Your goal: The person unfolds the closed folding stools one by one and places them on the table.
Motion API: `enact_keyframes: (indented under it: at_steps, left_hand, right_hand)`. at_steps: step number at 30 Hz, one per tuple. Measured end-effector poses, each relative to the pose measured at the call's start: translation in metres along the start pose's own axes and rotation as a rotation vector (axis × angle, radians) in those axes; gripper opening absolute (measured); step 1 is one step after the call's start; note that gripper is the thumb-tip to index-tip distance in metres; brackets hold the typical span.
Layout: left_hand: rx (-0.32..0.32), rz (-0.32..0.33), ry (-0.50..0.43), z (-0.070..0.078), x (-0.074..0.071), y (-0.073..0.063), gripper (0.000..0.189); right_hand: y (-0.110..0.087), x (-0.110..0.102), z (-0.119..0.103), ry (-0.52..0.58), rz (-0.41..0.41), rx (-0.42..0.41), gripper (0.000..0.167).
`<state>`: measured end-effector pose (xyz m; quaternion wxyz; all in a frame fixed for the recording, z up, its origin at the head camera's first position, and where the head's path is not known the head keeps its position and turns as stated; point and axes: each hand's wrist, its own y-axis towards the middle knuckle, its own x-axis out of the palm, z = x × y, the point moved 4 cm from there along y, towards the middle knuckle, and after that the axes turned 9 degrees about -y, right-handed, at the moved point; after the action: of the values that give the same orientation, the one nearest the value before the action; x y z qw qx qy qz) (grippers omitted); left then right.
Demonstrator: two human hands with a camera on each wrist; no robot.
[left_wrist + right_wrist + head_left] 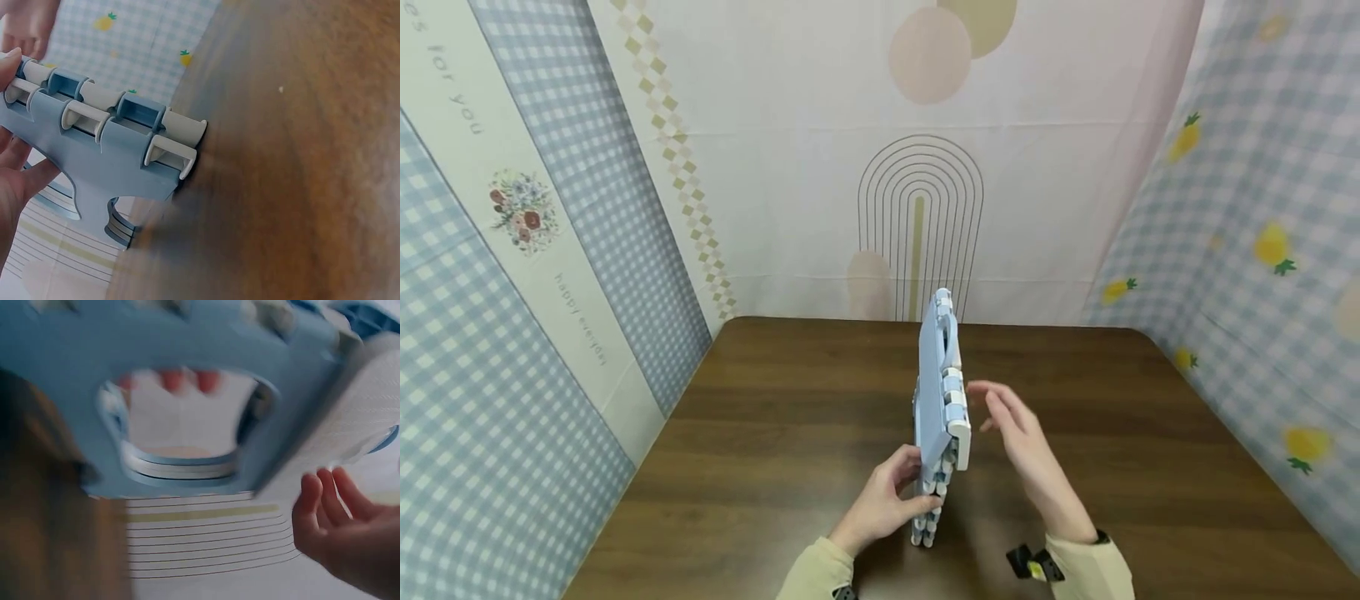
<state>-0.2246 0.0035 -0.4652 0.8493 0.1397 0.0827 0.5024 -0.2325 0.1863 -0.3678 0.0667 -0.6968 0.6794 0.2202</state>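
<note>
A light blue and white plastic folding stool is folded flat and stands on edge at the middle of the table. My left hand grips its near lower part, thumb on the hinged edge and fingers round the panel. Interlocking blue and white hinge pieces fill much of the left wrist view. Just right of the stool is my right hand, its fingers loosely bent and holding nothing. In the right wrist view its fingertips are close to the white textured panel; contact cannot be told. Left fingertips show through a cutout.
The brown wooden table lies beneath. A pale cloth hangs behind it, with blue checked cloths at both sides. A black strap with a small yellow piece is by the right cuff.
</note>
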Motion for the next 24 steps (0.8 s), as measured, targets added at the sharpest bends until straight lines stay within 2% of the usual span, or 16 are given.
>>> enact_keyframes:
  at_steps: [3, 5, 7, 9, 12, 14, 20, 24]
  left_hand:
    - [0.010, -0.007, -0.007, -0.002, 0.000, 0.000, 0.046]
    - [0.015, -0.007, -0.009, -0.003, 0.001, 0.000, 0.045]
    - [0.019, -0.006, -0.013, -0.004, 0.001, 0.001, 0.045]
    - [0.031, -0.005, -0.009, -0.004, 0.000, 0.001, 0.045]
    - [0.056, -0.009, -0.006, -0.004, 0.000, 0.001, 0.045]
    - [0.068, -0.013, -0.013, -0.003, -0.001, 0.001, 0.046]
    - [0.096, -0.033, -0.049, -0.005, 0.000, 0.001, 0.044]
    - [0.092, -0.022, -0.045, -0.007, -0.001, -0.002, 0.043]
  right_hand:
    - [-0.021, 0.014, 0.020, 0.034, -0.141, 0.056, 0.051]
    - [-0.035, 0.024, 0.030, 0.049, -0.249, 0.059, 0.056]
    - [-0.044, 0.033, 0.038, 0.053, -0.349, 0.017, 0.058]
    - [-0.049, 0.041, 0.042, 0.058, -0.394, -0.048, 0.058]
    - [-0.049, 0.049, 0.043, 0.059, -0.364, -0.129, 0.054]
    - [-0.047, 0.052, 0.042, 0.051, -0.306, -0.131, 0.050]
    - [-0.045, 0.055, 0.045, 0.086, -0.227, 0.031, 0.045]
    - [-0.047, 0.057, 0.046, 0.106, -0.169, 0.054, 0.044]
